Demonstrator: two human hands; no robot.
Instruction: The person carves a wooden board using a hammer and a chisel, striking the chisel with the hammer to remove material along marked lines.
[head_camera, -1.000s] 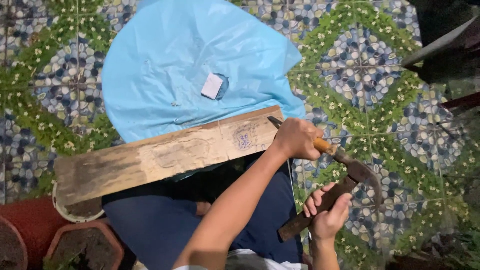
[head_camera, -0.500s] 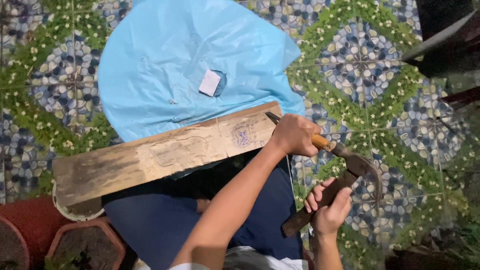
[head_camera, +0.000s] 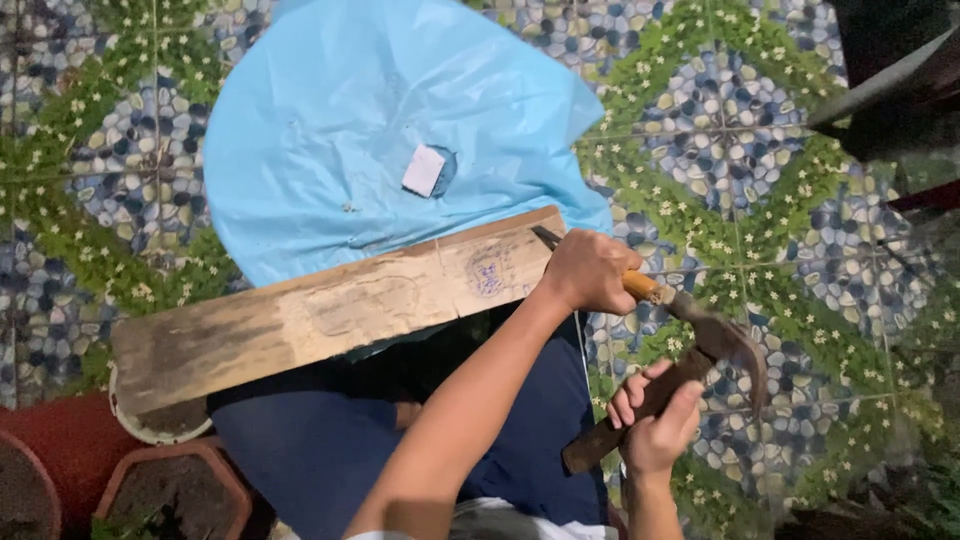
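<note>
rough, stained wooden plank (head_camera: 330, 315); smooth, slightly glossy blue plastic sheet (head_camera: 390, 130); dark, dull metal hammer head (head_camera: 735, 350) on a worn wooden handle (head_camera: 625, 425); matt terracotta pots (head_camera: 60, 470); pebble-patterned floor tiles (head_camera: 740, 150).

chisel (head_camera: 548, 238) shaft hidden in fist; pots (head_camera: 170, 490) cut off; hammer head (head_camera: 735, 350) blurred

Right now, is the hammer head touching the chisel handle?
Touching. The head view shows the hammer head's top meeting the chisel handle's end, with no gap visible.
</note>
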